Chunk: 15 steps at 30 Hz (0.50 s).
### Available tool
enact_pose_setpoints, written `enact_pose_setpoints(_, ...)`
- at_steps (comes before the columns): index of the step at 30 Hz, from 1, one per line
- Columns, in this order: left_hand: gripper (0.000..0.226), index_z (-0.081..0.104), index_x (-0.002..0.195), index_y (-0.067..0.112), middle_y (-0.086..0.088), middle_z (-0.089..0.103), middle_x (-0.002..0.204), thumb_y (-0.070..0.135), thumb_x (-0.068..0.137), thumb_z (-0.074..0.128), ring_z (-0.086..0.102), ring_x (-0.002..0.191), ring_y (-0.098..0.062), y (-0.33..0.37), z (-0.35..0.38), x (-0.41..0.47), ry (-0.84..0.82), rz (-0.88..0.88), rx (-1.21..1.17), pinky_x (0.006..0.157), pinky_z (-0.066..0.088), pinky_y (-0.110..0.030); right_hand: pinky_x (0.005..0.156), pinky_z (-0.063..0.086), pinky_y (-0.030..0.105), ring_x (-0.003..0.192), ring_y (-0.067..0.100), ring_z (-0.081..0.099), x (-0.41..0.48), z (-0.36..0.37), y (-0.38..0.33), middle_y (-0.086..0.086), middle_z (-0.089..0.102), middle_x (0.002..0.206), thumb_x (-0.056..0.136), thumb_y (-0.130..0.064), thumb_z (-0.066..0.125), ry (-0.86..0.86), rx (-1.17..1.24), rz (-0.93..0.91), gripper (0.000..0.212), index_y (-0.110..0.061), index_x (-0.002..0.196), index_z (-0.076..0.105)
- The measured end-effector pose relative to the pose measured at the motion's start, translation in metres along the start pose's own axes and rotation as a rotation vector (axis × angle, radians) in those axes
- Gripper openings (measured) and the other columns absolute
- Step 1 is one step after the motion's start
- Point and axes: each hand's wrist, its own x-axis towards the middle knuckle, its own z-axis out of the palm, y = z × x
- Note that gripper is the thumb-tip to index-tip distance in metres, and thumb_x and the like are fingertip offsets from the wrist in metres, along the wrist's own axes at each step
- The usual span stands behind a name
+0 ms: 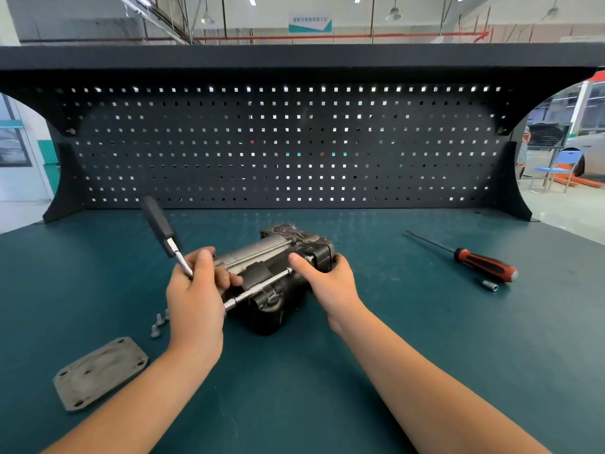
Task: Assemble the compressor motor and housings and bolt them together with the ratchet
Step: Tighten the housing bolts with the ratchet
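The compressor (278,273), a grey motor cylinder joined to dark housings, lies on its side in the middle of the green bench. My left hand (196,290) grips the ratchet (163,229) near its head; the black handle sticks up and to the left. A long extension bar (262,288) runs from the ratchet head along the compressor's side to a bolt at the far housing. My right hand (330,283) holds the housing end, with its thumb by the bar's tip and its fingers wrapped round the far side.
Loose bolts (159,322) lie left of my left wrist. A flat grey cover plate (98,373) sits at the near left. A red and black screwdriver (474,260) and a small socket bit (489,285) lie to the right. A pegboard (288,142) closes the back.
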Motion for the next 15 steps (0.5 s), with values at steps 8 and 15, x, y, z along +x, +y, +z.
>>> enact_pose_setpoints(8,0.024,0.05,0.078,0.017,0.003,0.042,0.059,0.018,0.1,0.041,0.051,0.038,-0.003,0.004,0.0,0.005,0.107,-0.198,-0.166,0.046,0.044,-0.015,0.096,0.048,0.036,0.107,0.012,0.06,-0.003,-0.008,-0.001,-0.005,0.067,0.113,0.069,-0.037,0.08,-0.059,-0.044,-0.043,0.054,-0.021,0.116,0.059)
enact_pose_setpoints(15,0.016,0.047,0.09,0.034,0.014,0.057,0.056,0.021,0.096,0.04,0.058,0.054,-0.002,-0.003,-0.011,0.004,-0.202,0.526,0.286,0.06,0.044,-0.009,0.102,0.044,0.038,0.114,0.016,0.058,-0.001,-0.008,0.003,0.0,0.063,0.122,0.07,-0.032,0.08,-0.07,0.002,-0.057,0.065,-0.017,0.127,0.053)
